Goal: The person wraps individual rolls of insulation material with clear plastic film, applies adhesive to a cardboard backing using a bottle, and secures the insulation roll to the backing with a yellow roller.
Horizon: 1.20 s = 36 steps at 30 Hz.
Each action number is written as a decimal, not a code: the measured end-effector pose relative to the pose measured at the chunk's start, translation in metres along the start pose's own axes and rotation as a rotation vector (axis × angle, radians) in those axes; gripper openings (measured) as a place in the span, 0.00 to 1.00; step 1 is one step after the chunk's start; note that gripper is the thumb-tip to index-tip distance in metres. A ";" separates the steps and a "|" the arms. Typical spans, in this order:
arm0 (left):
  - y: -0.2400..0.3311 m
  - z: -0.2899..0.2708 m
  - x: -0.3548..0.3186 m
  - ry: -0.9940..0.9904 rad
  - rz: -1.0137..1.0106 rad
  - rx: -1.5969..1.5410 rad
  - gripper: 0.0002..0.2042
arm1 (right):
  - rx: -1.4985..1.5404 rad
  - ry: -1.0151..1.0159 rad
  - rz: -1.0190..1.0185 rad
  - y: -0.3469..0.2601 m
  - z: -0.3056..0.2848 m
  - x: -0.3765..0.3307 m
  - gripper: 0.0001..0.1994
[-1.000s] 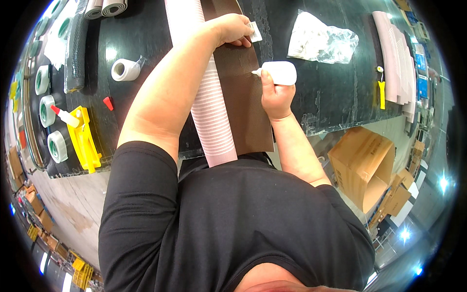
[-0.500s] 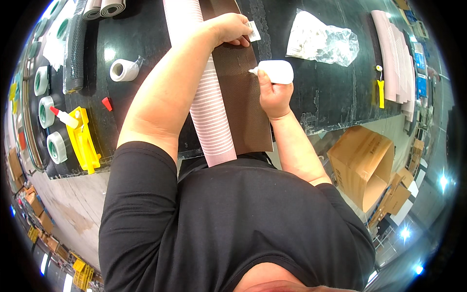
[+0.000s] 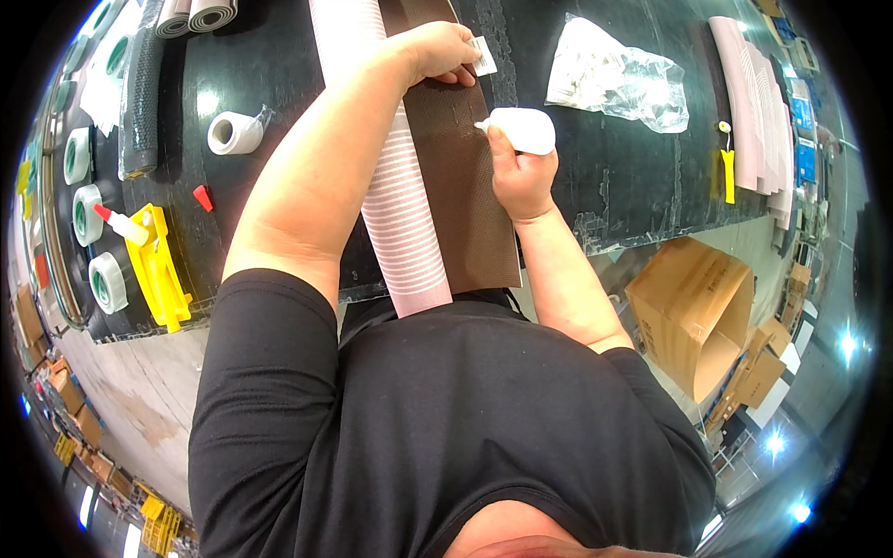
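Observation:
A mat lies partly rolled across the table, its dark brown underside (image 3: 462,205) showing on the right and its pink-and-white striped face (image 3: 406,219) on the left. My left hand (image 3: 442,54) is closed at the mat's far right edge, pinching a small white label (image 3: 484,57) that sticks out past it. Wrapped round a white squeeze bottle (image 3: 527,129), my right hand (image 3: 524,183) tips it sideways. The bottle's nozzle points left, close to the brown edge below the label; whether it touches cannot be made out.
A clear bag of white pieces (image 3: 609,74) lies far right, beyond it stacked pink mats (image 3: 752,112) and a yellow-handled tool (image 3: 727,175). On the left are a white roll (image 3: 234,133), a red cap (image 3: 203,197), a yellow tape dispenser (image 3: 160,270) and a red-tipped bottle (image 3: 123,224).
My right hand has shifted the squeeze bottle slightly away from me and left, its nozzle moving along the brown edge toward the label. My left hand stays almost still on the label.

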<state>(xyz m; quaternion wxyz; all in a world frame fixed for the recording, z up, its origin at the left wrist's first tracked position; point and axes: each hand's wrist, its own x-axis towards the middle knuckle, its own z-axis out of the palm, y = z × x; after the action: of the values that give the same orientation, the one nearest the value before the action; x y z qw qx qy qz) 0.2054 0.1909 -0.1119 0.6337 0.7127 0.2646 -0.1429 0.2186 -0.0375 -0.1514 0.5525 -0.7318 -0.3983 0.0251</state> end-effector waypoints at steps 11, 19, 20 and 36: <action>-0.001 0.000 0.001 0.009 0.012 0.000 0.08 | 0.043 -0.021 -0.043 -0.010 -0.003 0.005 0.08; 0.002 0.000 -0.002 0.006 -0.006 0.000 0.08 | 0.024 -0.036 -0.063 0.002 0.005 0.007 0.10; 0.002 0.000 -0.003 0.010 -0.006 0.000 0.08 | 0.025 -0.037 -0.062 0.001 0.004 0.006 0.10; -0.005 0.001 0.004 0.004 0.024 -0.001 0.08 | 1.577 -0.023 0.748 0.016 -0.074 0.005 0.27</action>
<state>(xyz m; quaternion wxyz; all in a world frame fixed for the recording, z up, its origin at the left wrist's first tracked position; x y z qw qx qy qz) 0.2064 0.1910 -0.1183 0.6351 0.7160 0.2573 -0.1337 0.2655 -0.0940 -0.1338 0.8493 -0.2185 -0.0038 0.4806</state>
